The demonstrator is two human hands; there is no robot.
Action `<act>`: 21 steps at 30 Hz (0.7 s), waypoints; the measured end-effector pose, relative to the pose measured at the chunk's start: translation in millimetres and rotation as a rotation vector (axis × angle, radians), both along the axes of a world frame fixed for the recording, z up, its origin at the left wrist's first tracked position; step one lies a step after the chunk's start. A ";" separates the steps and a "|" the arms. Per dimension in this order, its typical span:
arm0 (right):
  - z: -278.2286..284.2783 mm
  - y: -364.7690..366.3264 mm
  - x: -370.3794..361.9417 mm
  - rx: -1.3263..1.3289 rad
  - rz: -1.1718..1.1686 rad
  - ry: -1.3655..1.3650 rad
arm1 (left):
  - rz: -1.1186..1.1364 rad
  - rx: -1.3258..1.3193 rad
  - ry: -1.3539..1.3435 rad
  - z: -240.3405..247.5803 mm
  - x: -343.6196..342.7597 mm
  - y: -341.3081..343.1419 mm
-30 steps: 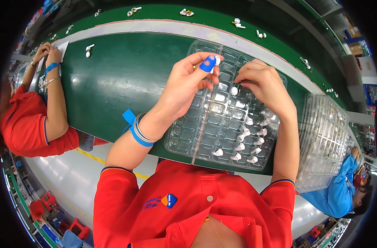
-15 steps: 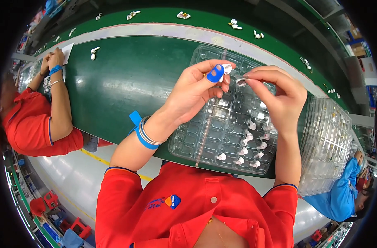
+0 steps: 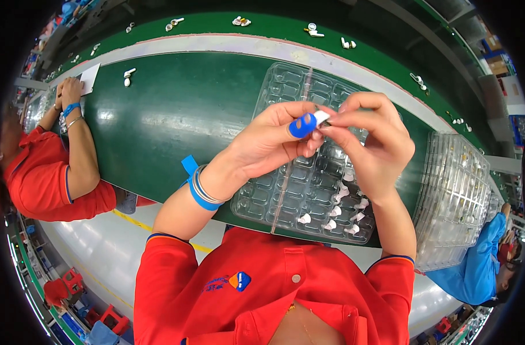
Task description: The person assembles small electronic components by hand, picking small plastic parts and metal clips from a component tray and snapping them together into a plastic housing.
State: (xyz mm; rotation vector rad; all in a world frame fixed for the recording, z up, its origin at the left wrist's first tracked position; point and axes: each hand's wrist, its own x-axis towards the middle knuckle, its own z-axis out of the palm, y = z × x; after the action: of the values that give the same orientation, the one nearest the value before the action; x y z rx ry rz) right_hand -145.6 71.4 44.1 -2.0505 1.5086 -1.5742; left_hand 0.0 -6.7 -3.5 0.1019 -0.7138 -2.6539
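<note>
Above the clear plastic tray (image 3: 257, 201) my left hand (image 3: 262, 135) pinches a white earbud part (image 3: 322, 117). A blue finger cot (image 3: 303, 125) covers that thumb. My right hand (image 3: 383, 146) is closed in a pinch right against the white part. Between its fingertips is a small round cap-like piece (image 3: 326, 123), dark on the side that shows and mostly hidden. The two pieces touch or nearly touch; I cannot tell whether they are joined. Several white earbud parts (image 3: 333, 224) sit in the tray's lower right pockets.
A tall stack of clear trays (image 3: 452, 201) stands at the right. Beyond the pale ledge (image 3: 216, 43), a green belt (image 3: 268, 29) carries earbud pieces. One white earbud (image 3: 128, 76) lies on the green table (image 3: 165, 109). A co-worker in red (image 3: 55, 167) sits left, another in blue (image 3: 475, 264) right.
My right hand has moved left and brought its small round piece up to the white part in my left hand. The pieces on the belt have shifted left.
</note>
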 end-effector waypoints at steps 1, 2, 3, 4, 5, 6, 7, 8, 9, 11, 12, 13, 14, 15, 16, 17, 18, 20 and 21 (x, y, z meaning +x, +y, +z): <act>1.0 -1.4 3.1 0.094 0.034 -0.224 | -0.046 0.006 0.008 -1.5 0.9 -1.1; 2.3 -2.2 4.5 0.188 0.068 -0.448 | -0.046 0.008 0.008 -1.3 1.8 -2.1; 4.4 -2.3 3.6 0.189 0.068 -0.448 | -0.051 -0.058 0.000 0.1 2.7 -3.1; 7.6 -2.0 1.6 0.313 0.105 -0.425 | -0.058 -0.124 -0.008 2.2 3.3 -3.9; 9.1 -1.5 -0.8 0.436 0.142 -0.400 | -0.060 -0.121 -0.008 4.5 4.3 -4.7; 5.5 -1.5 -4.2 0.442 0.188 -0.334 | -0.045 -0.222 -0.055 7.4 5.4 -5.5; 5.1 -1.5 -5.2 0.443 0.186 -0.335 | -0.030 -0.323 -0.102 11.1 5.9 -6.2; 5.0 -1.1 -5.9 0.397 0.191 -0.303 | -0.011 -0.339 -0.131 16.1 6.3 -5.6; 5.1 -0.4 -6.6 0.350 0.196 -0.271 | -0.013 -0.338 -0.131 17.6 6.0 -5.6; 6.8 2.2 -6.8 0.360 0.202 -0.280 | -0.053 -0.302 -0.157 18.9 5.2 -6.0; 7.9 3.4 -7.0 0.370 0.211 -0.288 | -0.057 -0.302 -0.155 16.9 5.0 -6.2; 8.4 3.4 -8.1 0.370 0.203 -0.286 | -0.086 -0.227 -0.138 12.0 4.3 -7.0; 8.9 2.5 -9.4 0.405 0.249 -0.316 | -0.116 -0.153 -0.120 7.8 4.0 -7.7; 9.3 1.4 -10.5 0.440 0.293 -0.345 | -0.124 -0.153 -0.114 4.7 5.2 -8.7; 8.5 0.4 -12.0 0.440 0.283 -0.342 | -0.128 -0.124 -0.115 3.7 6.4 -9.3; 6.4 -1.2 -12.5 0.413 0.303 -0.362 | -0.133 -0.094 -0.116 4.2 6.1 -8.9; 4.5 -1.8 -12.0 0.386 0.323 -0.382 | -0.082 -0.129 -0.213 7.0 6.6 -4.9; 2.0 0.1 -6.4 0.385 0.268 -0.491 | -0.037 -0.149 -0.223 8.6 5.7 -2.3; 0.6 0.9 -4.6 0.382 0.226 -0.605 | 0.020 -0.168 -0.240 9.4 4.2 -0.7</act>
State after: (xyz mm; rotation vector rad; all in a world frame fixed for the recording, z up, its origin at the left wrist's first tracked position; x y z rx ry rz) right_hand -150.2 72.3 44.7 -1.3193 1.1828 -1.4857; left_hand 4.2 -7.3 5.9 0.3840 -1.0031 -2.5762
